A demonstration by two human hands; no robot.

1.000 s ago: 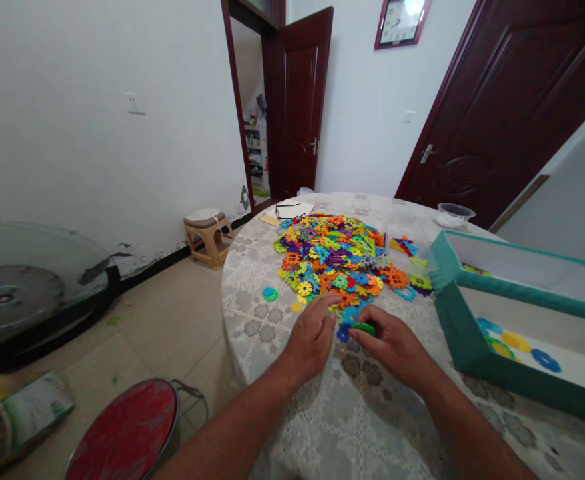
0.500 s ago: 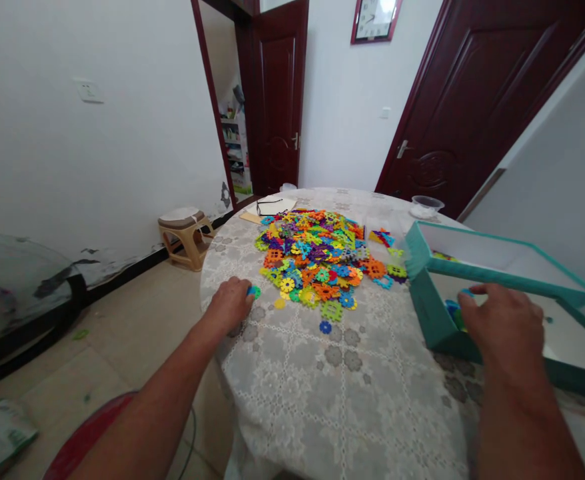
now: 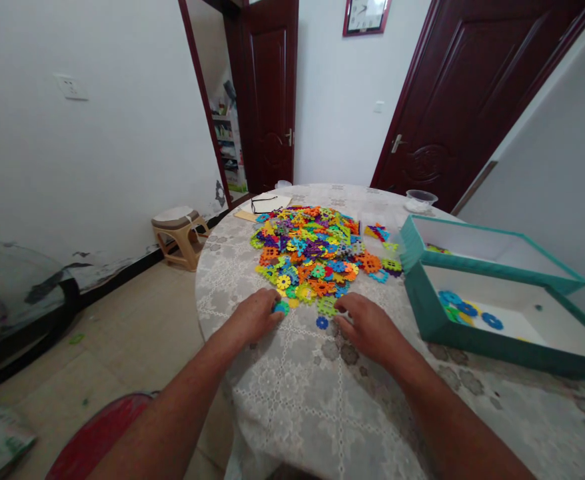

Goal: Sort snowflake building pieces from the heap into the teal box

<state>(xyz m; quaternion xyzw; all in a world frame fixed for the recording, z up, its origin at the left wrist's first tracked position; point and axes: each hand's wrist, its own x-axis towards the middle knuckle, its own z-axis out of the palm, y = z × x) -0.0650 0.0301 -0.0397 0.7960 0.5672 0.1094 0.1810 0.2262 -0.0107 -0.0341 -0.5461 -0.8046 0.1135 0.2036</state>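
A heap of colourful plastic snowflake pieces (image 3: pixel 317 250) lies on a round table with a lace cloth (image 3: pixel 322 400). My left hand (image 3: pixel 256 317) rests at the heap's near edge, its fingertips pinched on a blue and green piece (image 3: pixel 281 308). My right hand (image 3: pixel 367 327) lies on the cloth with curled fingers, touching a green piece (image 3: pixel 327 306). A small blue piece (image 3: pixel 322 323) lies between my hands. To the right stands an open teal box (image 3: pixel 430 320) holding several flat pieces (image 3: pixel 460 311).
A second teal box part (image 3: pixel 492 250) stands behind the first. A clear bowl (image 3: pixel 421 199), glasses and paper (image 3: pixel 270 202) lie at the table's far side. On the floor at left are a small stool (image 3: pixel 177 230), a glass disc (image 3: pixel 12 293) and a red lid (image 3: pixel 95 440).
My right hand came back from the teal box to the heap's near edge. My left hand slid right along the cloth with a blue and green piece.
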